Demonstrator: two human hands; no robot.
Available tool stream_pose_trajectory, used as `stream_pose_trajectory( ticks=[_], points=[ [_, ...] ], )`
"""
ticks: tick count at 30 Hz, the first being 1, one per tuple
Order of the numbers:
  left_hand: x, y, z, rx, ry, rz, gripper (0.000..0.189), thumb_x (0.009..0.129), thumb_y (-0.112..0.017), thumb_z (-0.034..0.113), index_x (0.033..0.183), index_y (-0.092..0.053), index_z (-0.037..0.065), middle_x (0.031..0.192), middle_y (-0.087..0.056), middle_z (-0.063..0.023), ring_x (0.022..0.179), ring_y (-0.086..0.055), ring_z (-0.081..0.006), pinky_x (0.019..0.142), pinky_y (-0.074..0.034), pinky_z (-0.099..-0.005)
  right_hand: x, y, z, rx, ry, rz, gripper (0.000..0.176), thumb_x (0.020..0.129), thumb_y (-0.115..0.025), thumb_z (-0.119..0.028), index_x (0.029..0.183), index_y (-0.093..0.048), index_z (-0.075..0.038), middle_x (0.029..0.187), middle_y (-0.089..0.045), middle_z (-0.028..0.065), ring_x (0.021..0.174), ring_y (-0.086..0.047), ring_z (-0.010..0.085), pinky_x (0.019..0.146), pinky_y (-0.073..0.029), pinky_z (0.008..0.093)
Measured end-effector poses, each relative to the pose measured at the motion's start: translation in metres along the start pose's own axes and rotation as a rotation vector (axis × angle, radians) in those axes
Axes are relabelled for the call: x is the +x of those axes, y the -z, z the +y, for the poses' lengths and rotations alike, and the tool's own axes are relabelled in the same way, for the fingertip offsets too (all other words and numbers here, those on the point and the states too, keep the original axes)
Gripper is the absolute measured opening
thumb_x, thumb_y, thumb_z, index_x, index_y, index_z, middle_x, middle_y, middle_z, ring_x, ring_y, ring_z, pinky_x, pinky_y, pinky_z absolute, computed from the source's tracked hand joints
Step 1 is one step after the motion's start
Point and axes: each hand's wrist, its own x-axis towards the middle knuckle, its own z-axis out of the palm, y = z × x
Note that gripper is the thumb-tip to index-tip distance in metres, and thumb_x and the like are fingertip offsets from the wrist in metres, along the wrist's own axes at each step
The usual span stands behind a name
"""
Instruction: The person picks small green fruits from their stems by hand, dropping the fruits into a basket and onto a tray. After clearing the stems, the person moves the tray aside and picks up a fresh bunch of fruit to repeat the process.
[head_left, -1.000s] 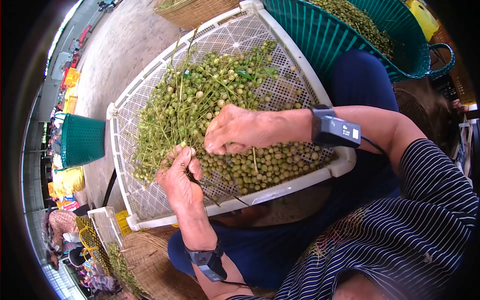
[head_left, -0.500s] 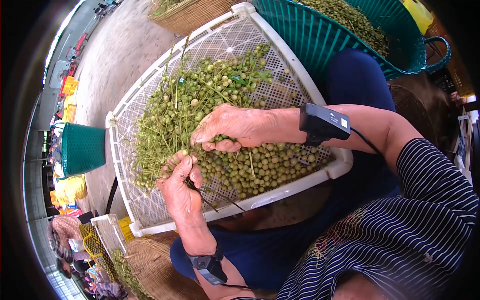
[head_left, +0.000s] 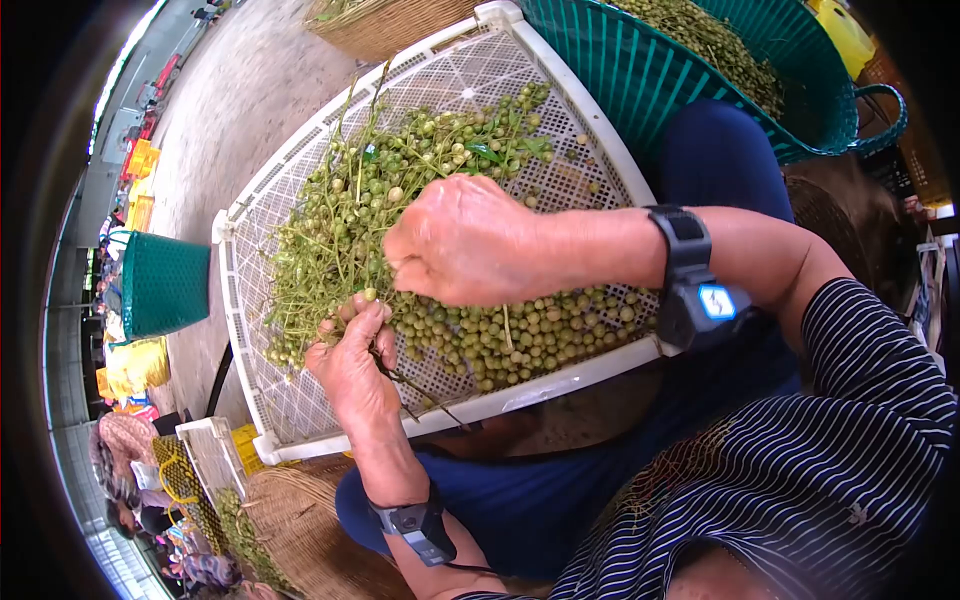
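Observation:
My left hand [head_left: 358,370] is closed on a thin stem [head_left: 425,392] that trails toward the tray's near rim. A small green fruit [head_left: 371,294] shows at its thumb tip. Just beside it, my right hand [head_left: 460,240] is curled with its back to the camera; what its fingers hold, if anything, is hidden. Both hands are over a white mesh tray [head_left: 540,388]. Stemmed green fruits [head_left: 345,200] are heaped on the tray's far part, and loose round fruits [head_left: 520,335] lie nearer my body.
A large green basket [head_left: 610,75] with more fruit stems stands at upper right. Another green basket [head_left: 165,287] is beyond the tray at left. Woven baskets [head_left: 310,525] are at the bottom and top. People [head_left: 130,450] sit at lower left.
My right hand has turned over, its back now facing the camera, and has lifted slightly off my left hand. My left hand stays nearly in place with the stem.

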Motion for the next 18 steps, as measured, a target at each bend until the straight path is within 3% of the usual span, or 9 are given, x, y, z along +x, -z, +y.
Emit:
stream_pose_trajectory(
  ticks=[3, 6, 7, 11, 13, 14, 16, 18],
  points=[
    [-0.004, -0.009, 0.0, 0.101, 0.006, -0.014, 0.013, 0.071, -0.064, -0.006, 0.072, -0.053, 0.0, 0.071, -0.061, -0.0112, 0.042, -0.047, -0.0118, 0.034, -0.031, -0.0212, 0.001, -0.016, 0.0, -0.174, 0.193, 0.209, 0.011, 0.076, -0.055, -0.015, 0.072, -0.057, -0.005, 0.061, -0.054, 0.0107, 0.055, -0.058, 0.0306, 0.048, -0.045, 0.0437],
    [-0.007, -0.014, -0.001, 0.109, 0.011, -0.09, 0.011, 0.072, -0.064, -0.005, 0.076, -0.055, 0.0, 0.069, -0.06, -0.0094, 0.041, -0.045, -0.011, 0.034, -0.031, -0.0214, -0.001, -0.023, 0.01, -0.247, 0.251, 0.101, 0.01, 0.075, -0.057, -0.016, 0.074, -0.056, -0.006, 0.064, -0.055, 0.0106, 0.056, -0.059, 0.0314, 0.048, -0.045, 0.0426],
    [-0.008, -0.016, 0.0, 0.119, 0.025, -0.109, 0.011, 0.072, -0.064, -0.004, 0.077, -0.056, 0.0, 0.068, -0.059, -0.0084, 0.041, -0.045, -0.0107, 0.035, -0.03, -0.0215, -0.001, -0.024, 0.012, -0.227, 0.275, 0.155, 0.008, 0.075, -0.055, -0.014, 0.075, -0.056, -0.006, 0.063, -0.054, 0.0113, 0.056, -0.058, 0.0317, 0.048, -0.045, 0.0416],
    [-0.008, -0.017, 0.005, 0.118, 0.07, -0.072, 0.01, 0.073, -0.066, 0.001, 0.079, -0.058, 0.0, 0.065, -0.057, -0.0063, 0.042, -0.044, -0.0103, 0.036, -0.03, -0.0212, 0.009, -0.015, 0.024, -0.218, 0.157, 0.2, 0.009, 0.075, -0.055, -0.014, 0.076, -0.057, -0.005, 0.062, -0.054, 0.0129, 0.056, -0.059, 0.0298, 0.048, -0.045, 0.0404],
    [-0.007, -0.014, 0.007, 0.065, 0.074, -0.057, 0.011, 0.073, -0.066, 0.003, 0.08, -0.058, 0.001, 0.065, -0.057, -0.0062, 0.042, -0.044, -0.0102, 0.036, -0.03, -0.0212, 0.019, -0.001, 0.033, 0.057, 0.113, 0.392, 0.013, 0.073, -0.056, -0.012, 0.068, -0.056, -0.001, 0.057, -0.052, 0.0145, 0.053, -0.057, 0.0269, 0.05, -0.044, 0.0397],
    [-0.006, -0.013, 0.009, 0.012, 0.077, -0.043, 0.012, 0.073, -0.067, 0.004, 0.081, -0.058, 0.001, 0.066, -0.057, -0.0061, 0.042, -0.044, -0.0101, 0.036, -0.03, -0.0211, 0.019, 0.01, 0.036, 0.057, 0.114, 0.393, 0.013, 0.073, -0.056, -0.012, 0.068, -0.056, -0.001, 0.057, -0.052, 0.0145, 0.053, -0.057, 0.0269, 0.05, -0.044, 0.0397],
    [-0.008, -0.011, 0.014, 0.004, 0.076, -0.05, 0.016, 0.073, -0.069, 0.007, 0.083, -0.058, 0.001, 0.065, -0.057, -0.0052, 0.042, -0.043, -0.0085, 0.036, -0.029, -0.0205, 0.014, 0.042, 0.032, -0.2, 0.046, -0.113, 0.019, 0.073, -0.058, -0.012, 0.062, -0.056, 0.002, 0.053, -0.052, 0.0159, 0.053, -0.056, 0.0259, 0.052, -0.044, 0.0401],
    [-0.009, -0.007, 0.017, 0.161, 0.102, -0.093, 0.026, 0.074, -0.067, 0.013, 0.096, -0.056, 0.003, 0.078, -0.059, -0.0045, 0.062, -0.053, -0.0087, 0.049, -0.038, -0.0161, 0.015, 0.03, 0.047, -0.16, 0.046, -0.027, 0.021, 0.073, -0.059, -0.014, 0.063, -0.059, 0.005, 0.053, -0.054, 0.0169, 0.053, -0.055, 0.0272, 0.054, -0.045, 0.0405]
  ],
)
